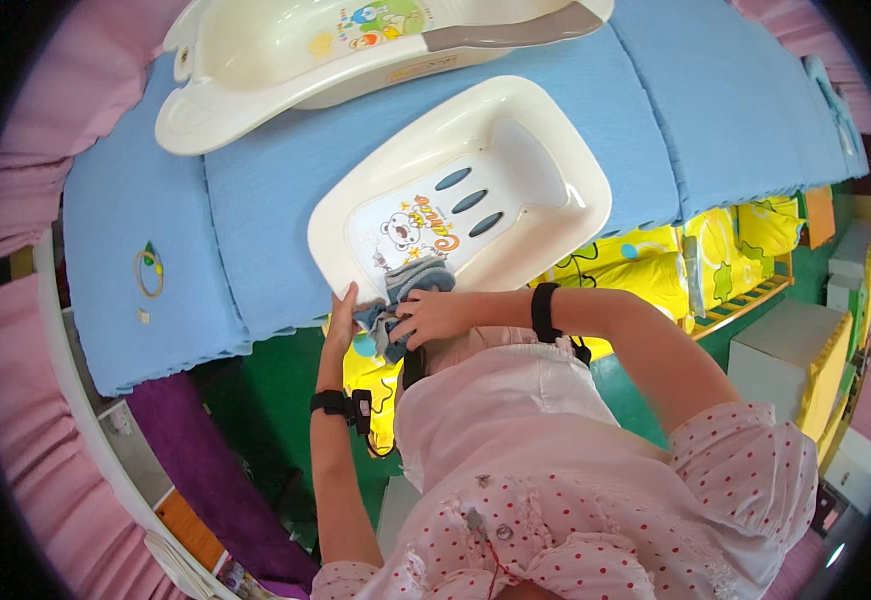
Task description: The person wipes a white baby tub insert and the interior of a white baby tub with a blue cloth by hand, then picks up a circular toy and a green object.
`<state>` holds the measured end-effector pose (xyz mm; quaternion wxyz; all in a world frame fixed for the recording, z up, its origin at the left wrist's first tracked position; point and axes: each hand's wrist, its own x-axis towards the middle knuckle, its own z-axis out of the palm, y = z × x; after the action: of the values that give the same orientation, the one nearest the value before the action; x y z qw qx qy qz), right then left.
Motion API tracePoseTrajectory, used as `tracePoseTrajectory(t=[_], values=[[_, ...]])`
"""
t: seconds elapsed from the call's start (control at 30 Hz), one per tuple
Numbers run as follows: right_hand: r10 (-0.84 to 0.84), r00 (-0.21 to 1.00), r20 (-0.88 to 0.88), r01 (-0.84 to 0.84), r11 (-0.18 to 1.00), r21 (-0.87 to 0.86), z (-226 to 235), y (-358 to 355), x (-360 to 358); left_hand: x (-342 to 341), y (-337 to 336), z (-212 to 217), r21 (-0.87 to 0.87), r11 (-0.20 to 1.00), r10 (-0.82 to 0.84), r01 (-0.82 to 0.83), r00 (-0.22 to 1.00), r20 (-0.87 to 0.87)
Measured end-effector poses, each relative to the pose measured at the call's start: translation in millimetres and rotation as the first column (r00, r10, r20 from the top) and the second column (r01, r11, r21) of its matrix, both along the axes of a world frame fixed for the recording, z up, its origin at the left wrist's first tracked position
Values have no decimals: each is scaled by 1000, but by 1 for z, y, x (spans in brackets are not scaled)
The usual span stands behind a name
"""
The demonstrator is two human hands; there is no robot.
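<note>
A small cream-white plastic tub (327, 225) with a cartoon bear printed inside sits tilted at the near edge of the blue-covered table. My left hand (341, 318) is closed at its near left corner, gripping the rim. A blue-grey cloth (417, 276) is bunched over the near rim, partly inside the tub and partly hanging outside. My right hand (433, 316) presses its curled fingers into the bunched cloth, close beside my left hand. Some of the fingertips are hidden in the folds.
Behind stands a larger cream baby bath (245, 60) with a grey-brown edge. A thin ring-shaped band with a green piece (150, 268) lies on the blue cover (755, 120) at left. Yellow bedding (645, 285) sits below the table's right side; pink curtains (65, 100) hang at left.
</note>
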<state>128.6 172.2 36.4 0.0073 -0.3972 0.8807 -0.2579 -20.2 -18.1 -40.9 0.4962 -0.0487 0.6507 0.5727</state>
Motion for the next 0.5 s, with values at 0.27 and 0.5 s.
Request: tracePoseTrajectory(t=[0.27,0.5], values=[[-601,785,148,535,779,327,-34,119,78,-9,5,-27,113,993,-24,40,990,-142],[-745,665,-51,557,450,698,-19,159,102,3,22,-24,75,996,-34,39,997,-66]])
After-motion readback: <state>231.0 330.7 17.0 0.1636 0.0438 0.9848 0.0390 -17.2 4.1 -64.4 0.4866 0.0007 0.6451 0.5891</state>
